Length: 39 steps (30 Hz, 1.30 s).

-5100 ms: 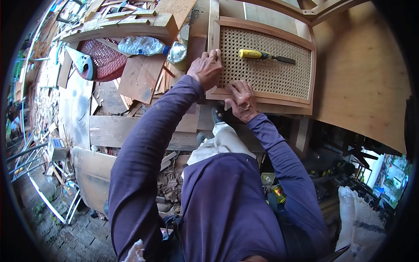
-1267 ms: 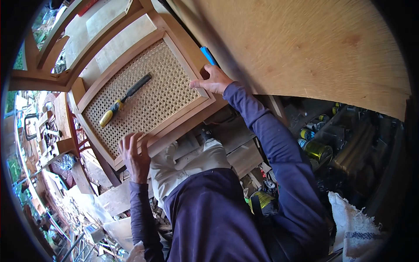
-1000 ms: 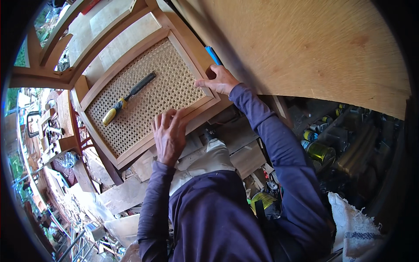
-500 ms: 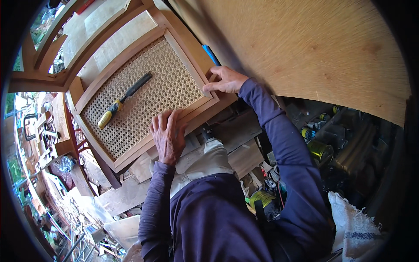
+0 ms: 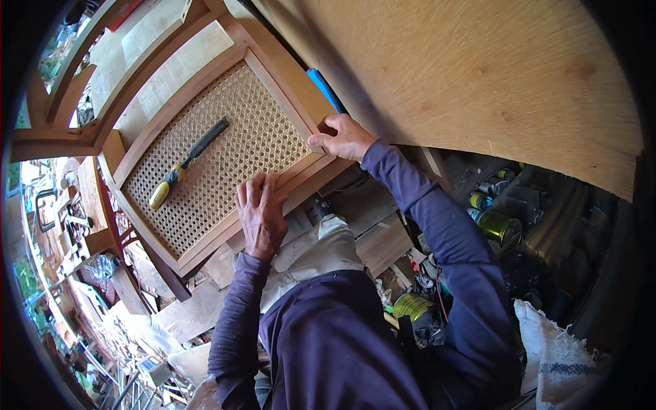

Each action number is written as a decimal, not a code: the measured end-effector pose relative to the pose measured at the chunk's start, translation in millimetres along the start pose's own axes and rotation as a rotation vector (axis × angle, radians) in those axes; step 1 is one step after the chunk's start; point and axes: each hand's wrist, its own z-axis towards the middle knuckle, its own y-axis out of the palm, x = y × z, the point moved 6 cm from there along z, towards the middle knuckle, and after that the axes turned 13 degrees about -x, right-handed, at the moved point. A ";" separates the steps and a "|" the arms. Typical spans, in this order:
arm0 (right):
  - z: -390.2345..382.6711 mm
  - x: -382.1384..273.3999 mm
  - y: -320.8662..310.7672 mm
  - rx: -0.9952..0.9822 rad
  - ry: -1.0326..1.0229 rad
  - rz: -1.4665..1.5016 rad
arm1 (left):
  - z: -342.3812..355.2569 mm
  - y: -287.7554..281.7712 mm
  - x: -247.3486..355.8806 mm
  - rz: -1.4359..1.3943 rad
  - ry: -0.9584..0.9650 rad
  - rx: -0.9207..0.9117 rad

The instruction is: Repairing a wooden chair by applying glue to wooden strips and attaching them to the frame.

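A wooden frame (image 5: 171,115) with a woven cane panel (image 5: 205,191) lies tilted before me. A chisel (image 5: 162,195) with a yellow and black handle rests on the cane. My left hand (image 5: 261,215) curls its fingers over the frame's near rail, fingertips at the cane's edge. My right hand (image 5: 345,137) grips the right corner of the frame, thumb on top and the other fingers partly hidden. Just beyond my right hand is a narrow blue object (image 5: 322,87).
A large plywood sheet (image 5: 492,75) stands at the right. Curved wooden chair members (image 5: 140,78) are at the upper left. Below lie offcuts (image 5: 384,246), several cans (image 5: 497,225) and scattered clutter; a frayed white sack (image 5: 553,348) is at the lower right.
Since five seconds ago my view has turned and my right hand has shifted to the frame's right corner. My left hand has moved rightward along the near rail, then stayed there.
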 end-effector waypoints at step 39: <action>-6.3 -15.7 -2.9 -0.017 0.083 -0.049 | 35.1 11.1 28.0 -0.054 0.165 -0.061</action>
